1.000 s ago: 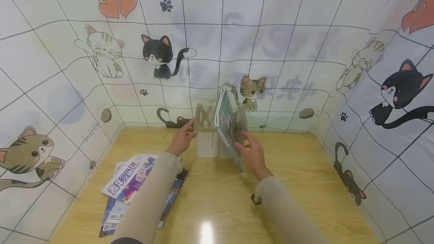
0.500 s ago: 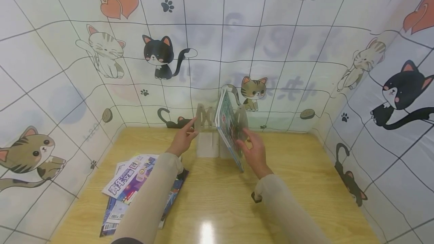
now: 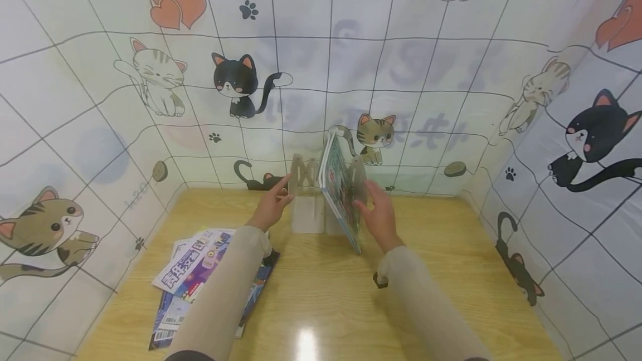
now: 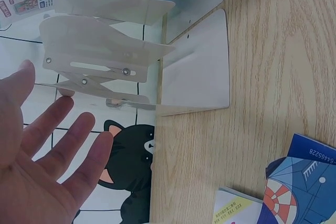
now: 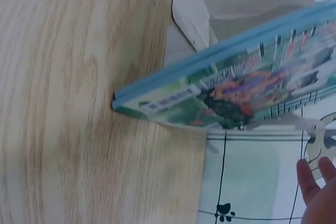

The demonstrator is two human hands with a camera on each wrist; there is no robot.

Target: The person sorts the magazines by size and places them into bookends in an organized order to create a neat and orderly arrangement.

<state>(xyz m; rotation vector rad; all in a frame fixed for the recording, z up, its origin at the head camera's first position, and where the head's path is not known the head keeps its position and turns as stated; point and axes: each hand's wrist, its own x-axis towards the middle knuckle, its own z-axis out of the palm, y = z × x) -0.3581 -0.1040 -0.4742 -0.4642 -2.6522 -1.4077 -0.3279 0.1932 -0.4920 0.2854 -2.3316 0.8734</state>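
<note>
A white expandable book stand (image 3: 307, 217) stands against the back wall, its crossed slotted arms (image 4: 105, 69) linking the upright panels. Several thin magazines (image 3: 337, 194) with a green, colourful cover stand upright and slanted in its right part, their near edges jutting past the base. My left hand (image 3: 270, 205) is at the stand's left end panel, index fingertip against it, the other fingers (image 4: 79, 135) spread and loose. My right hand (image 3: 379, 217) is at the right end panel, thumb near the panel's front edge and fingers on its outer side, partly hidden.
Several more magazines (image 3: 193, 266) lie in a loose pile on the wooden table (image 3: 321, 305) at the left, partly under my left forearm. Cloth walls (image 3: 301, 71) with cat drawings enclose the table at the back and sides.
My right hand has moved from the magazine cover back and slightly right to the stand's right end panel. The left hand and the magazines stay in place.
</note>
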